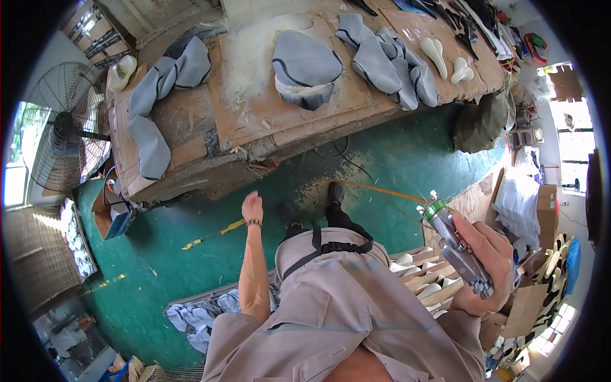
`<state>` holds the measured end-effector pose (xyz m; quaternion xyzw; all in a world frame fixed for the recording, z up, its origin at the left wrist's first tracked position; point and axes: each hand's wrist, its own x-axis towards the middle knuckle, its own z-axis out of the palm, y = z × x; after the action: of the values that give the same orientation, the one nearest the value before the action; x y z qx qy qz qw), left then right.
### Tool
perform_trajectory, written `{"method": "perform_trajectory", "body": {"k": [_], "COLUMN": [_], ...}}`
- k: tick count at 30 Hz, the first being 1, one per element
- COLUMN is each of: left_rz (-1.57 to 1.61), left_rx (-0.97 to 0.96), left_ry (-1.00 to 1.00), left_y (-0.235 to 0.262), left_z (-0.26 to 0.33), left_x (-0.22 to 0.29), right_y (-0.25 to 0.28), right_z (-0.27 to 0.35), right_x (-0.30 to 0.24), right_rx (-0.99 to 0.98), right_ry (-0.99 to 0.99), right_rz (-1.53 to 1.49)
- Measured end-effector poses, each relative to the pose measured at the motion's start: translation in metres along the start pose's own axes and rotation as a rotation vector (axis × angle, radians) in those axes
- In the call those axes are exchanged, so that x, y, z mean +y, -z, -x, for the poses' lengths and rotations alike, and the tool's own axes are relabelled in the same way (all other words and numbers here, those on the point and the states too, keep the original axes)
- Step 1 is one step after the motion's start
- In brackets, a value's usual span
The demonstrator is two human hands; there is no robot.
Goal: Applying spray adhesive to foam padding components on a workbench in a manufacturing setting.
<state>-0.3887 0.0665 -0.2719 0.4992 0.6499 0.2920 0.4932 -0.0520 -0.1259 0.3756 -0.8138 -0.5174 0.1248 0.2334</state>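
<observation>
My right hand (487, 261) is closed around a metal spray gun (455, 245) with a green cap, held at the right of the view with its nozzle pointing up and left. My left hand (252, 207) hangs out in front of me over the green floor, fingers curled into a loose fist with nothing in it; a band sits on its wrist. Ahead stands a worn wooden workbench (191, 149) carrying several grey padded seat covers (305, 67) and pale seat forms (435, 54).
A large standing fan (60, 130) is at the left. An orange hose (382, 190) crosses the green floor (159, 261) near my feet. Racks of pale forms (423, 277) and grey pieces (197, 318) lie behind me. Boxes and white bags (519, 200) crowd the right.
</observation>
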Motion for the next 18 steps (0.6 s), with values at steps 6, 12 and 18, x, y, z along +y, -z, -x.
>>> {"method": "perform_trajectory", "body": {"k": [6,12,18], "left_rz": [0.010,-0.435,-0.884], "left_rx": [0.093,0.091,0.048], "left_ry": [-0.429,-0.813,-0.681], "left_y": [-0.074,-0.145,-0.161], "left_z": [-0.073,-0.132,-0.167], "left_x": [0.251,0.419,0.445], "right_y": [0.023,0.041,0.059], "right_z": [-0.008,-0.034,-0.064], "right_x": [0.061,0.142,0.206], "right_rx": [0.023,-0.070,-0.141], "right_ry": [-0.221,0.205,0.170], "right_rz": [-0.108,-0.311,-0.403]}}
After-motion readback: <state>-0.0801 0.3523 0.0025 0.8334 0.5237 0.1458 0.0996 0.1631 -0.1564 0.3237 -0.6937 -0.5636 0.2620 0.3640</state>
